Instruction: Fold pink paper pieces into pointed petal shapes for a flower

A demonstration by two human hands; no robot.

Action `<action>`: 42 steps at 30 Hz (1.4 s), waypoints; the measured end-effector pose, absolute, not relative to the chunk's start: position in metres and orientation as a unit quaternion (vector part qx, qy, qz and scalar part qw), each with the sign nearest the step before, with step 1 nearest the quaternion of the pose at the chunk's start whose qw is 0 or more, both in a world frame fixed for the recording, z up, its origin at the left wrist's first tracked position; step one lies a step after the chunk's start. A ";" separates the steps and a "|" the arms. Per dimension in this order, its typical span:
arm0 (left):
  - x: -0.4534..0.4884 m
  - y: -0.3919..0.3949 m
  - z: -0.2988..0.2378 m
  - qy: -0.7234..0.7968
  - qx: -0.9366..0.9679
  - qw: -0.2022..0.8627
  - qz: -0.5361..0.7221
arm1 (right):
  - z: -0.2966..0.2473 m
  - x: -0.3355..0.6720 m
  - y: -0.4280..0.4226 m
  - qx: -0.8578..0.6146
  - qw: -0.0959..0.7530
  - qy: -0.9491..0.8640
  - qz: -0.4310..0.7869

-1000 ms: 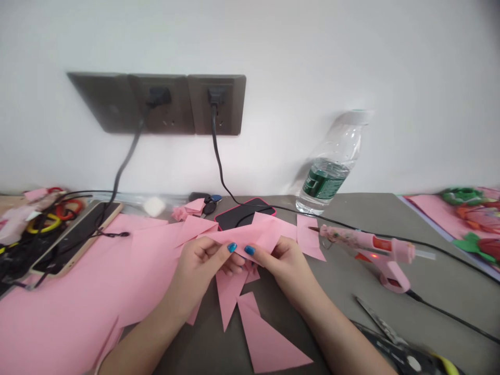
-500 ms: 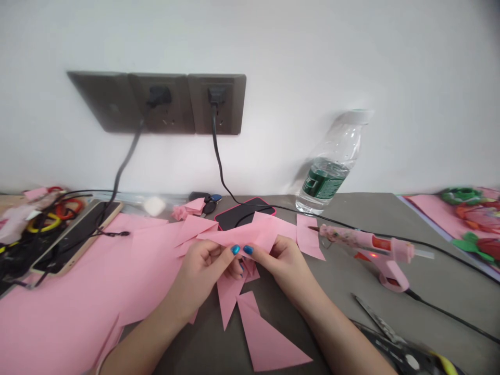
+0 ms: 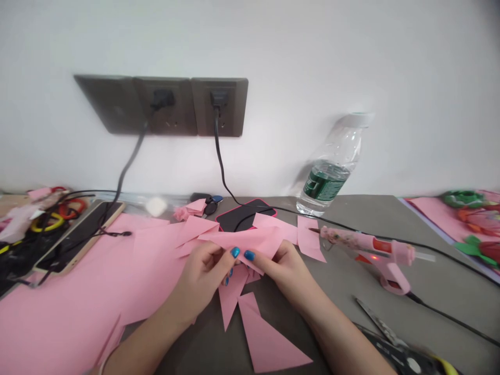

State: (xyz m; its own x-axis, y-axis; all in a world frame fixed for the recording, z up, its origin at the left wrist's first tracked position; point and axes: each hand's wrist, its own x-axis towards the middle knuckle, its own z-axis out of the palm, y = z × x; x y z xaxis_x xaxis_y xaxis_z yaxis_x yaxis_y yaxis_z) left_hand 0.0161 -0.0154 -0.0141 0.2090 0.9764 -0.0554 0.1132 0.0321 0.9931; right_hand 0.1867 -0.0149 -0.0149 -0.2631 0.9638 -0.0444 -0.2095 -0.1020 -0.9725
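Observation:
Between my two hands is a piece of pink paper (image 3: 246,238), held up above the grey table. My left hand (image 3: 209,273) pinches its near edge, thumb on top and fingers curled beneath. Close beside it, my right hand (image 3: 279,265) grips the same paper, with its thumb pressed near the left thumb. Blue nail polish shows on both thumbs. Below the hands lie loose cut pieces of pink paper, among them a large pointed piece (image 3: 269,338). Part of the fingers under the held paper is hidden.
A pink glue gun (image 3: 371,250) with a lit red light lies at right, near scissors (image 3: 380,320). A water bottle (image 3: 326,179) leans on the wall. Large pink sheets (image 3: 78,307), a phone (image 3: 80,234) and cables lie left; another phone (image 3: 242,214) sits behind the hands.
The held paper has tilted and its right part has shifted right and down. The fingers of both hands have moved slightly beneath it. The whole view has shifted a little.

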 end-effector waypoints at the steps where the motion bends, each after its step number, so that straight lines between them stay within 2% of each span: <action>1: 0.016 -0.016 -0.014 0.477 0.569 0.534 0.403 | -0.014 0.187 -0.015 -0.383 0.462 -0.485 0.636; 4: 0.016 -0.018 -0.012 0.452 0.583 0.531 0.417 | -0.014 0.188 -0.013 -0.366 0.452 -0.495 0.645; 11: 0.011 -0.016 -0.005 0.463 0.611 0.444 0.464 | -0.020 0.194 -0.011 -0.416 0.452 -0.489 0.620; 18: 0.009 -0.010 -0.007 0.432 0.644 0.478 0.413 | -0.016 0.192 -0.013 -0.404 0.428 -0.486 0.646; 26: 0.011 -0.014 -0.011 0.466 0.630 0.556 0.277 | -0.015 0.192 -0.013 -0.395 0.421 -0.510 0.638; 42: 0.013 -0.017 -0.014 0.462 0.622 0.555 0.302 | -0.014 0.191 -0.014 -0.394 0.410 -0.523 0.635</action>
State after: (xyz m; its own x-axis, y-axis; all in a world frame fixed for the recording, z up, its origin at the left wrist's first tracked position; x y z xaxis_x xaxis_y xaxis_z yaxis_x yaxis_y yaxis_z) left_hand 0.0129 -0.0168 -0.0135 0.3911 0.9101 -0.1371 0.2399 0.0430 0.9699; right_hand 0.1906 -0.0141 -0.0135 -0.3547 0.9322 -0.0715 -0.1087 -0.1171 -0.9871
